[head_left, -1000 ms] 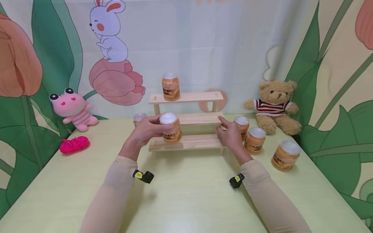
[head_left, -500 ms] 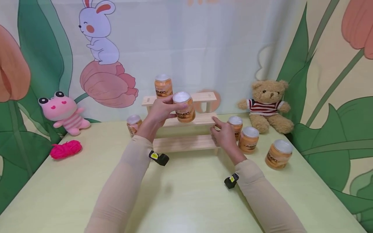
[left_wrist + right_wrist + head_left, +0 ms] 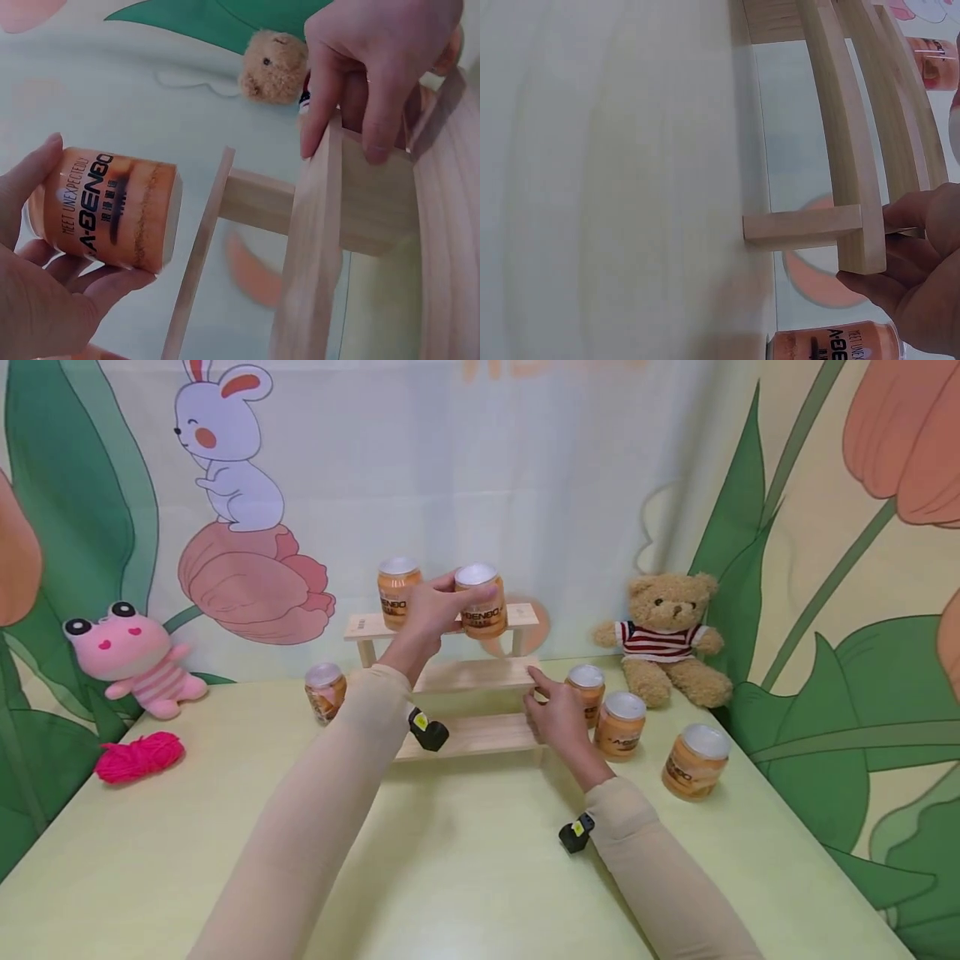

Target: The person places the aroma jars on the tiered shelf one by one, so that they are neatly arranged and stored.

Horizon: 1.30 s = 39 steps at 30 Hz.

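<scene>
My left hand (image 3: 433, 610) holds an orange can (image 3: 486, 620) with a silvery lid, thumb and fingers on opposite sides. In the left wrist view, a gap shows between the can's base and the top board (image 3: 199, 262) of the three-tier wooden shelf (image 3: 480, 737). Another orange can (image 3: 397, 597) stands on the left of the top tier, partly behind my left hand. My right hand (image 3: 558, 714) grips the shelf's right end; in the right wrist view its fingers (image 3: 874, 289) curl around the end of a board.
Orange cans stand on the table (image 3: 465, 860) right of the shelf: a rear can (image 3: 585, 697), a middle can (image 3: 620, 727) and a front can (image 3: 695, 764). Another can (image 3: 326, 693) stands left. Further out are a teddy bear (image 3: 667, 639), a pink frog plush (image 3: 138, 656) and pink yarn (image 3: 140, 757).
My left hand has lifted the can from in front of the lower tiers, up and rightward to top-tier height. My right hand keeps its hold on the shelf; the head view has turned slightly right.
</scene>
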Motion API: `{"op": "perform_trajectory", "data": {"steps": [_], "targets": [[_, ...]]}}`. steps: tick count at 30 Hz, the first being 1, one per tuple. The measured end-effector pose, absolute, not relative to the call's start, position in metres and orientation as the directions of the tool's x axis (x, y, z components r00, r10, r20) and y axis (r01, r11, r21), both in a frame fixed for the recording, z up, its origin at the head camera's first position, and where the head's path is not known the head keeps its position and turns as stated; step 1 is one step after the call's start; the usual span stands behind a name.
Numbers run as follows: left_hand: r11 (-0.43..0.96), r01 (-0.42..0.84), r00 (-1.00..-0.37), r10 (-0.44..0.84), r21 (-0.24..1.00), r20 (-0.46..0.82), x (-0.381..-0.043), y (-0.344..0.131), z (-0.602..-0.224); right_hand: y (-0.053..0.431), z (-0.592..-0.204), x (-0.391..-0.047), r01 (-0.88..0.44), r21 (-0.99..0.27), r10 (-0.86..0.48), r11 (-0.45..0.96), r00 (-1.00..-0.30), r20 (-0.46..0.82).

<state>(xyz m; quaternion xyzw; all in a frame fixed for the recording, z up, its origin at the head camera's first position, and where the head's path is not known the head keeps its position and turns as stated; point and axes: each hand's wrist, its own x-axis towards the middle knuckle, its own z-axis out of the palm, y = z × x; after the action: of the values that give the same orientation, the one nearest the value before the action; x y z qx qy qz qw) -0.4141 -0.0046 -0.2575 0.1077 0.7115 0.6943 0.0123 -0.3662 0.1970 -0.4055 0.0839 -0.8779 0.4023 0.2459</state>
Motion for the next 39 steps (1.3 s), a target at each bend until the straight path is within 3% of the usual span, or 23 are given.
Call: {"op": "perform_trajectory", "data": {"steps": [6, 12, 19, 30, 39], "targets": [[0.057, 0.095, -0.986, 0.141, 0.994, 0.086, -0.432, 0.009, -0.253, 0.196, -0.408, -0.367, -0.385, -0.636, 0.039, 0.669, -0.836, 0.547], [0.117, 0.142, -0.986, 0.106, 0.983, 0.13, -0.445, 0.013, -0.251, 0.194, -0.408, -0.367, -0.392, -0.645, 0.029, 0.656, -0.84, 0.541], [0.079, 0.139, -0.99, 0.049, 0.987, 0.136, -0.453, 0.009, -0.255, 0.191, -0.41, -0.365, -0.37, -0.659, 0.029, 0.655, -0.859, 0.51], [0.033, 0.235, -0.971, 0.053, 0.971, 0.233, -0.456, 0.014, -0.261, 0.195, -0.408, -0.366, -0.384, -0.653, 0.038, 0.653, -0.844, 0.535], [0.169, 0.219, -0.976, 0.042, 0.961, 0.215, -0.451, 0.011, -0.26, 0.195, -0.409, -0.367, -0.382, -0.66, 0.04, 0.647, -0.847, 0.53]]}}
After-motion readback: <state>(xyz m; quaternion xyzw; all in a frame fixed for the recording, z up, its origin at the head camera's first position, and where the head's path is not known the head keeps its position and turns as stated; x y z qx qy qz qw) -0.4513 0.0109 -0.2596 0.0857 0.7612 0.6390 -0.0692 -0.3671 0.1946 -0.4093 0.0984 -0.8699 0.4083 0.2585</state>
